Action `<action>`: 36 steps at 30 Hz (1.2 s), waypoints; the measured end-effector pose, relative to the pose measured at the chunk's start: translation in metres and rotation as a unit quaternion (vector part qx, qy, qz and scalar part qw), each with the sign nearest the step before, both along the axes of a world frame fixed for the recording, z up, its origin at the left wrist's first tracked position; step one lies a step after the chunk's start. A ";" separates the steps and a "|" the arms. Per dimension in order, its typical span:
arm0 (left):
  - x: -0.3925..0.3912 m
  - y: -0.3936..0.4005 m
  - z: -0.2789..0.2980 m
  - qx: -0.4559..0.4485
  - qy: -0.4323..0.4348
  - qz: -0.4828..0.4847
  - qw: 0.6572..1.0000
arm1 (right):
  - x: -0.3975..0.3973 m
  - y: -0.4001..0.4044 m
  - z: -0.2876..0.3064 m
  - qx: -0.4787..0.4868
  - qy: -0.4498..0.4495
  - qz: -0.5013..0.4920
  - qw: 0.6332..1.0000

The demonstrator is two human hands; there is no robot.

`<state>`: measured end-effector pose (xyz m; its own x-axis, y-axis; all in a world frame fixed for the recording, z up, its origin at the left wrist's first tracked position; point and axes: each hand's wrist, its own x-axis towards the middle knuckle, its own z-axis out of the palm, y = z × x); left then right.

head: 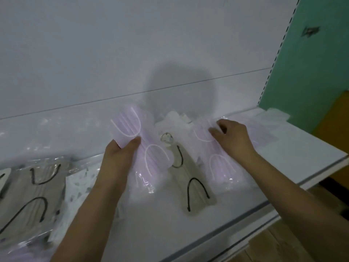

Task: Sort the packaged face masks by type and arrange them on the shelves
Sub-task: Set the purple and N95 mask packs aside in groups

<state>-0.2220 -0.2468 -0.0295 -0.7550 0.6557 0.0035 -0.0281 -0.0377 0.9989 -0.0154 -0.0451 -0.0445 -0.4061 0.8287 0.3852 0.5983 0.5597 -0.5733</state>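
The left hand (120,152) pinched a pink mask pack (136,133); the right hand (232,137) pinched another pink pack (217,157). Best stacked together, clear of the grey pack (190,186).

Shop: slotted shelving (279,140), pkgd masks (196,178)

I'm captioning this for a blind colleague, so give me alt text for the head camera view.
A person's left hand grips a clear-wrapped pink mask pack while the right hand pinches a second pink pack lying on a white shelf. A beige pack with black ear loops lies between them, and more beige packs sit at the left.
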 end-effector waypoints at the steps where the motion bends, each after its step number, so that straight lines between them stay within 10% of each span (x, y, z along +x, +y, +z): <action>1: 0.002 0.003 0.002 0.001 0.004 -0.001 1.000 | 0.003 0.002 0.005 0.013 0.032 0.000 0.999; 6: 0.011 0.019 0.004 -0.022 0.018 -0.005 1.000 | 0.008 0.009 0.026 0.111 0.032 0.020 0.993; 12: 0.029 0.036 0.014 -0.017 -0.051 -0.048 0.997 | -0.033 -0.003 0.053 -0.027 0.223 0.063 0.972; 17: 0.030 0.040 0.007 -0.046 0.007 -0.031 0.998 | -0.084 -0.017 0.024 -0.043 0.145 0.126 0.980; 22: -0.011 0.017 -0.003 -0.033 -0.025 0.070 0.997 | -0.083 0.036 -0.002 -0.022 -0.149 0.100 0.984; 29: -0.006 0.019 0.007 -0.001 0.016 0.133 0.991 | -0.076 0.023 0.068 0.063 0.114 0.107 0.986; 33: 0.013 0.044 0.017 0.007 -0.013 0.006 1.000 | -0.090 -0.032 0.076 -0.200 0.099 0.366 0.904; 36: 0.014 0.051 0.017 -0.001 0.003 0.054 0.999 | -0.080 -0.013 0.066 -0.260 0.165 0.321 0.896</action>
<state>-0.2077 -0.1957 -0.0129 -0.8218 0.5697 0.0068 -0.0182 -0.0381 0.9991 -0.0957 -0.0582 0.0216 -0.7983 0.5676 0.2013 -0.0010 0.3329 -0.9429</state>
